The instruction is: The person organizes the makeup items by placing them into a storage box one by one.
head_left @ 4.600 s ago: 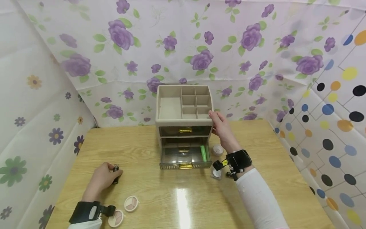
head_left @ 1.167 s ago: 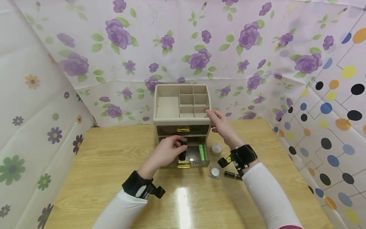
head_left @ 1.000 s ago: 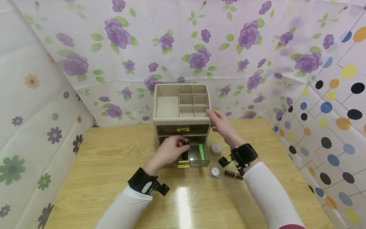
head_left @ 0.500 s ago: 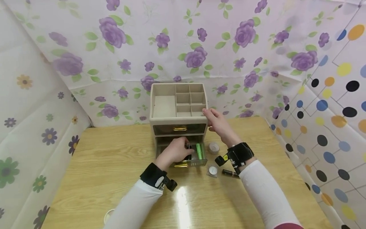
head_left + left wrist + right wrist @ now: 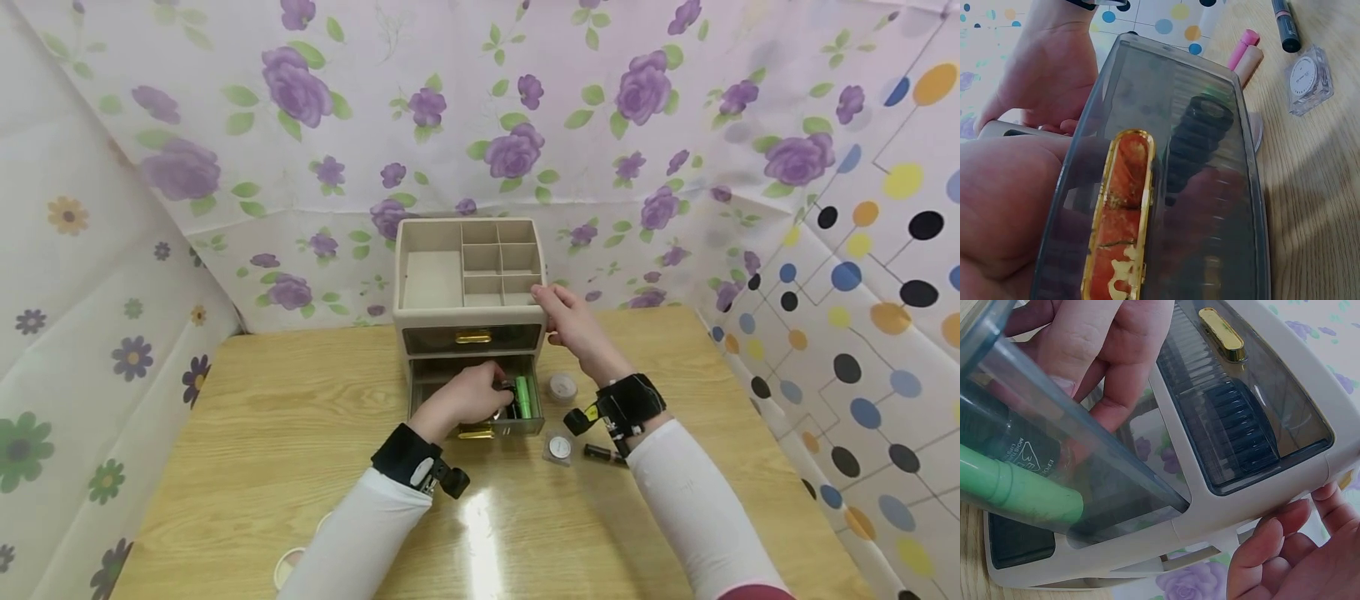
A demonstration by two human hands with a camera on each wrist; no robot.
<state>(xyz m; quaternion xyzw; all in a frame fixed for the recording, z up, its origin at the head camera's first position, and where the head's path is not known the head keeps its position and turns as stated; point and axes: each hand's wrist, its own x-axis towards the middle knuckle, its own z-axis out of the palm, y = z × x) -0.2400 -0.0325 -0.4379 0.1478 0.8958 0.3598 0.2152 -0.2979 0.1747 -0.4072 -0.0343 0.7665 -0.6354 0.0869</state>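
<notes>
A beige cosmetics organizer (image 5: 435, 316) stands at the back of the wooden table. Its lower see-through drawer (image 5: 525, 427) is pulled out. Inside, my left hand (image 5: 472, 393) pinches a black lipstick tube (image 5: 1038, 450) right beside a bright green tube (image 5: 522, 397). The fingers hide part of the black tube in the head view. Through the drawer front, the left wrist view shows a dark tube (image 5: 1200, 134) and the gold handle (image 5: 1119, 219). My right hand (image 5: 576, 329) grips the organizer's front right top edge, thumb uppermost, other fingers at its side.
Right of the drawer lie a round jar (image 5: 562, 387), a square clear case (image 5: 558, 447) and a dark tube (image 5: 602, 454). Pink (image 5: 1245, 47) and beige (image 5: 1249, 64) tubes show in the left wrist view. A pale round compact (image 5: 287, 567) is partly behind the left sleeve.
My left hand has picked up the black lipstick tube from the table's left, carried it into the drawer and shifted right to the green tube. My right hand keeps its grip on the organizer.
</notes>
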